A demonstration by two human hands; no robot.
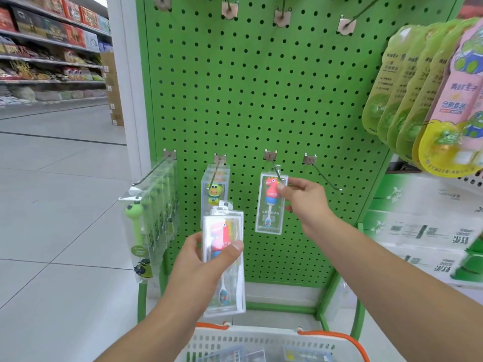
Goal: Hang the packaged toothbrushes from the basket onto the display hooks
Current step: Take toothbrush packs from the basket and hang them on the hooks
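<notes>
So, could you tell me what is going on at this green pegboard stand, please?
A person is stocking packaged children's toothbrushes on the green pegboard stand. The right hand pinches a clear box with a red dinosaur toothbrush at the third metal hook of the lower row. The left hand holds a few more clear-boxed toothbrushes ready. The fourth hook is bare, and the white basket with orange handles below has packages in it.

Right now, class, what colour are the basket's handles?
Orange, on the white basket, its handles best seen in the head view.
</notes>
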